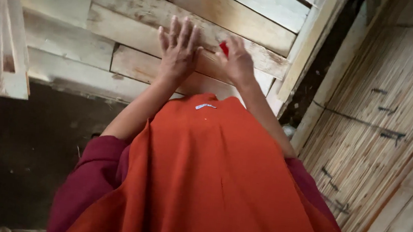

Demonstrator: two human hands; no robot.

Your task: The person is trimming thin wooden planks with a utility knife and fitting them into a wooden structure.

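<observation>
Your left hand (178, 53) lies flat, fingers spread and released, on the pale rough-sawn wooden planks (140, 19); your right hand (238, 62) pinches a small red object (224, 48) against the same boards, its kind too hidden to tell. Risk: splinters, or the red piece slipping down a seam between planks. Open room: dark ground (21, 153) at left; at right, a narrow gap before the stacked bamboo-like slats (388, 113).

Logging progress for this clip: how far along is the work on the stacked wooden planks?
Done: many pale planks already lie stacked side by side. In hand: the left hand presses flat, fingers spread, on a plank, while the right hand holds a small red object against the same wood. What that object is cannot be told, perhaps a marker. Left: no marks are visible on these planks.
</observation>
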